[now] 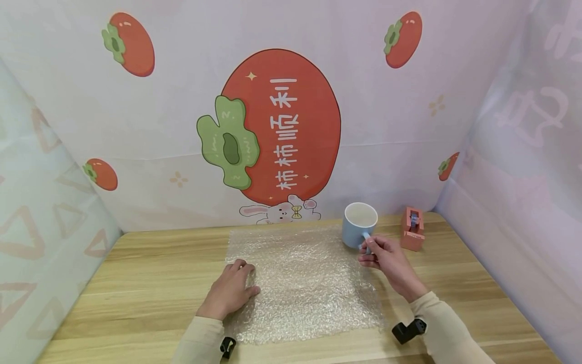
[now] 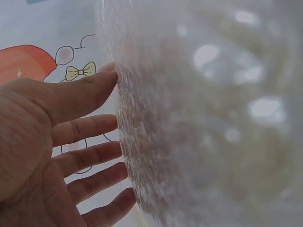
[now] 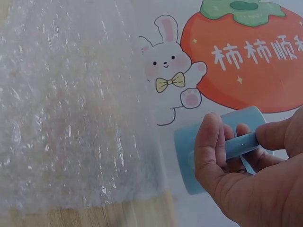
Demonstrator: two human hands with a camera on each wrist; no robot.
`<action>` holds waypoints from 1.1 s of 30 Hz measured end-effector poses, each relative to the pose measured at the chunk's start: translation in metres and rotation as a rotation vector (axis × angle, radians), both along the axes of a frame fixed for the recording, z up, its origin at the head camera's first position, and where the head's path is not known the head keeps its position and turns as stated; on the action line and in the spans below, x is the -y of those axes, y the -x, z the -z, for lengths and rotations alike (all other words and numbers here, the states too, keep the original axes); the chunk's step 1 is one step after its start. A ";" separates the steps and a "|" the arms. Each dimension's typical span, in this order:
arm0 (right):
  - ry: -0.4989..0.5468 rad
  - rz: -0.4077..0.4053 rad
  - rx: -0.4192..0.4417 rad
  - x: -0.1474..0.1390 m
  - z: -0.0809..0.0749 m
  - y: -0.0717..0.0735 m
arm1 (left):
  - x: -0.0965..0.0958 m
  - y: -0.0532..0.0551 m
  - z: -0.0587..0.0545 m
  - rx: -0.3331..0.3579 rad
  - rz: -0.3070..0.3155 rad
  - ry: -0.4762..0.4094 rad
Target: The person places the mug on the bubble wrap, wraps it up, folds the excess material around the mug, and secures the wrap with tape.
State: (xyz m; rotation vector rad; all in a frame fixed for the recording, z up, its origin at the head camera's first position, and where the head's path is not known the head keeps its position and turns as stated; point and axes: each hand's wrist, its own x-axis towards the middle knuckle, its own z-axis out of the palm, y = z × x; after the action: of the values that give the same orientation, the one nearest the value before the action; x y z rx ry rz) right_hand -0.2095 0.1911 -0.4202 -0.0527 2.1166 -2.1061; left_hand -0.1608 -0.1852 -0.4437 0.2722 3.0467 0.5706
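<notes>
A sheet of clear bubble wrap (image 1: 309,283) lies flat on the wooden table. At its left edge rests my left hand (image 1: 232,289), fingers spread, the fingertips touching the wrap. In the left wrist view that hand (image 2: 71,142) shows an uncovered palm and holds nothing. My right hand (image 1: 390,260) grips the handle of a light blue mug (image 1: 352,232) with a white inside. The mug stands upright at the wrap's back right corner. In the right wrist view thumb and fingers curl round the mug's handle (image 3: 239,145).
A pink tape dispenser (image 1: 412,230) with a small roll of tape stands right of the mug, near the back edge. The wooden table (image 1: 123,283) meets a printed cloth backdrop (image 1: 173,126) at the back, with cloth walls on both sides.
</notes>
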 end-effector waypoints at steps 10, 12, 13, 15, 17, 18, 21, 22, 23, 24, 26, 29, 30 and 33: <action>-0.022 -0.010 0.026 0.011 -0.001 -0.005 | 0.000 0.000 0.001 0.005 -0.001 -0.005; -0.027 -0.015 0.023 0.013 -0.002 -0.006 | 0.000 0.000 0.002 0.003 -0.001 -0.005; -0.030 -0.020 0.023 0.014 -0.002 -0.006 | 0.001 0.000 0.002 0.003 -0.001 -0.006; -0.032 -0.027 0.024 0.016 -0.003 -0.007 | 0.001 0.000 0.002 0.000 0.000 -0.007; -0.032 -0.030 0.027 0.019 -0.003 -0.008 | 0.001 0.000 0.002 -0.002 0.001 -0.008; -0.032 -0.032 0.029 0.020 -0.003 -0.008 | 0.001 0.001 0.002 -0.003 0.001 -0.008; -0.028 -0.038 0.030 0.023 -0.003 -0.009 | 0.001 0.000 0.002 -0.002 0.000 -0.007; -0.027 -0.037 0.030 0.023 -0.003 -0.010 | 0.001 0.000 0.002 -0.001 -0.001 -0.006; -0.027 -0.041 0.030 0.024 -0.003 -0.010 | 0.001 0.000 0.002 0.000 -0.002 -0.006; -0.029 -0.043 0.029 0.025 -0.003 -0.011 | 0.001 0.000 0.002 0.001 -0.003 -0.006; -0.026 -0.045 0.030 0.027 -0.004 -0.012 | 0.001 0.000 0.002 0.001 -0.003 -0.006; -0.032 -0.059 0.023 0.029 -0.005 -0.013 | 0.001 0.000 0.002 -0.001 -0.003 -0.007; -0.031 -0.061 0.022 0.030 -0.006 -0.014 | 0.001 0.000 0.002 -0.002 -0.002 -0.008; -0.032 -0.069 0.015 0.032 -0.007 -0.015 | 0.001 0.000 0.002 -0.005 0.000 -0.008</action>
State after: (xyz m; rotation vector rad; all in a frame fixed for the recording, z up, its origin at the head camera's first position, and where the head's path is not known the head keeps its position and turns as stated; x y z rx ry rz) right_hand -0.1945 0.1593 -0.4129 -0.1043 2.1081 -2.0279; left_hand -0.1604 -0.1863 -0.4457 0.2745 3.0498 0.5838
